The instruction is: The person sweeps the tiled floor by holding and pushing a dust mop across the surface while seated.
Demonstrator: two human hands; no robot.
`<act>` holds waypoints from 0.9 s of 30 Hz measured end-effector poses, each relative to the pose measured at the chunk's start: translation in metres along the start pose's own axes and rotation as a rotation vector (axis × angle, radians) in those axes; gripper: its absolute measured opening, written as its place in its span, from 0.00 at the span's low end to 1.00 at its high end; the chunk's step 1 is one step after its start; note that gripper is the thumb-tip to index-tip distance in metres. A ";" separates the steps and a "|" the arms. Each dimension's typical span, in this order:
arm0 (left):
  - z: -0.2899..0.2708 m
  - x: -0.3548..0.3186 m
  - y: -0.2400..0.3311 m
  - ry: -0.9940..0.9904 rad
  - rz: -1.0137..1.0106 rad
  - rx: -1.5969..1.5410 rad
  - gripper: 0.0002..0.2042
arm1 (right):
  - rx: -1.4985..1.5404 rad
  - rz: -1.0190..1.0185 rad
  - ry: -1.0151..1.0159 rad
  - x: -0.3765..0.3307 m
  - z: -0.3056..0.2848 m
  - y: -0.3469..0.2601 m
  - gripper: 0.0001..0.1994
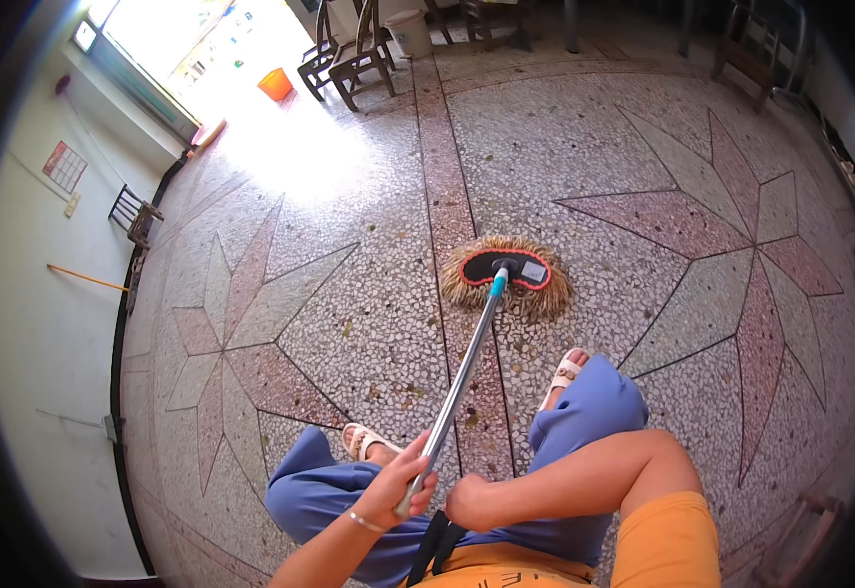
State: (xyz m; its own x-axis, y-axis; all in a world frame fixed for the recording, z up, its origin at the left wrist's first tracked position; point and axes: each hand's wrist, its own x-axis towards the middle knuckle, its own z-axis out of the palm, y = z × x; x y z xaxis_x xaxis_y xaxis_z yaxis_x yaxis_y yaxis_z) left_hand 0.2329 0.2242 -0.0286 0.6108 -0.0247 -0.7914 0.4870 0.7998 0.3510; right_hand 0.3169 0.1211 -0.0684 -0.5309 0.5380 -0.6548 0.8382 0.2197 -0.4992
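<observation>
A mop (463,382) with a silver pole slants away from me across the floor. My left hand (400,487) is wrapped round the pole close to its near end. The mop's tan yarn head (467,290) lies on the floor ahead of my feet, with a black, red-edged plate on top and a teal collar at the joint. My right hand (475,502) is closed in front of my waist, right of the pole and apart from it. Beside its fingers runs a black strap (434,545); whether they grip it is hidden.
Speckled stone floor (369,284) with inlaid star patterns spreads around my sandalled feet. Wooden chairs (361,61) and a pale bucket (409,34) stand at the far side. An orange bucket (276,84) sits near the bright doorway. A small chair (136,216) is by the left wall.
</observation>
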 end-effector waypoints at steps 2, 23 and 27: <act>0.017 0.048 0.023 -0.023 0.070 -0.033 0.25 | 0.029 0.008 0.035 0.000 0.006 0.006 0.11; -0.042 -0.104 -0.091 0.005 0.128 -0.445 0.20 | -0.027 -0.007 0.300 0.011 0.011 0.027 0.09; -0.028 -0.106 -0.088 0.132 0.181 -0.575 0.19 | -0.074 -0.135 0.191 0.002 0.011 0.007 0.09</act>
State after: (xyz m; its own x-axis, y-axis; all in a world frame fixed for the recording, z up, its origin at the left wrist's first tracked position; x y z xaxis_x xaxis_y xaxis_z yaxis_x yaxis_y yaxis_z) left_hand 0.1082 0.1726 0.0102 0.5521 0.1863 -0.8127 -0.0543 0.9807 0.1879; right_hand 0.3205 0.1150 -0.0790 -0.6112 0.6425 -0.4622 0.7721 0.3555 -0.5268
